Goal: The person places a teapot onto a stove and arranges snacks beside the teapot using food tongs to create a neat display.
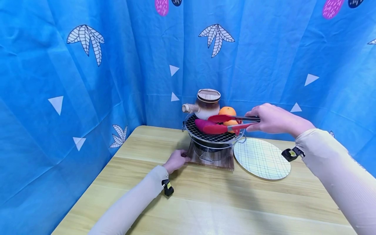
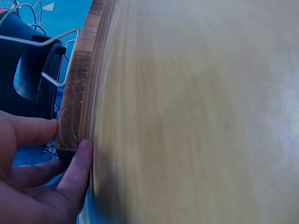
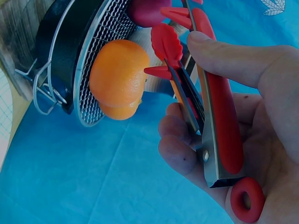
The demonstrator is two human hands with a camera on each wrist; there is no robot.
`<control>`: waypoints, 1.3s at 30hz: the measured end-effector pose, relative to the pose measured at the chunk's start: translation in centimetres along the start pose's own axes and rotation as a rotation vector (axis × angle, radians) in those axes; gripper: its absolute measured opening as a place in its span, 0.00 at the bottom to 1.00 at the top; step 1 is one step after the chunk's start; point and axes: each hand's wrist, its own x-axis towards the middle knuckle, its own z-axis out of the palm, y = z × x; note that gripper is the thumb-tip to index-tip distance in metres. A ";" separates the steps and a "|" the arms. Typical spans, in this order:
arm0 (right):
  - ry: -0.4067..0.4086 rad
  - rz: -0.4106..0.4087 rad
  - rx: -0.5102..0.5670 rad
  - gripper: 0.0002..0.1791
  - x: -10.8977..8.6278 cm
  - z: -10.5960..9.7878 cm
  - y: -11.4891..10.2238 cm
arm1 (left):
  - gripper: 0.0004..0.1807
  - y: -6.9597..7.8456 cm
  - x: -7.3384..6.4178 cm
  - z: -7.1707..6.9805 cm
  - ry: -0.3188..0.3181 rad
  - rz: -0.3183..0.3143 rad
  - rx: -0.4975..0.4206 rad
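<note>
My left hand (image 1: 177, 160) grips the left corner of a wooden board (image 1: 226, 164), thumb above and fingers at its edge. On this board stands a round tabletop grill (image 1: 191, 131) with a wire mesh top. My right hand (image 1: 273, 119) holds red-tipped tongs (image 3: 223, 116) over the mesh. In the head view, the spread tong tips lie about a purple sweet potato (image 1: 202, 124) on the mesh; whether both touch it I cannot tell. Two oranges (image 3: 119, 72) sit at the grill's right side, and a pot (image 1: 208, 109) with a wooden lid stands behind.
A round, pale plate (image 1: 261, 158) with a checked pattern lies on the table right of the grill. The wooden table (image 1: 188, 202) stretches out in front. Blue curtains (image 1: 252, 65) hang behind and to the left.
</note>
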 end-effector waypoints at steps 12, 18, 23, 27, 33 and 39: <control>0.023 -0.012 -0.023 0.31 0.0 -0.2 0.2 | 0.27 0.3 -0.2 -0.1 0.004 0.002 0.015; 0.028 -0.002 -0.013 0.32 0.0 -0.2 0.3 | 0.27 0.3 -0.3 -0.1 0.006 -0.002 0.023; 0.033 0.006 -0.003 0.33 -0.2 -0.2 0.3 | 0.27 0.2 -0.2 -0.1 0.007 0.000 0.026; 0.043 0.013 0.001 0.33 -0.5 -0.3 0.3 | 0.28 0.0 -0.1 0.0 -0.001 -0.006 0.010; 0.071 0.013 -0.002 0.34 -1.3 -0.6 0.6 | 0.29 -0.3 -0.1 0.0 0.002 -0.012 0.000; 0.103 0.018 0.011 0.34 -2.6 -0.9 1.6 | 0.27 -0.2 -0.1 0.2 0.002 -0.009 -0.037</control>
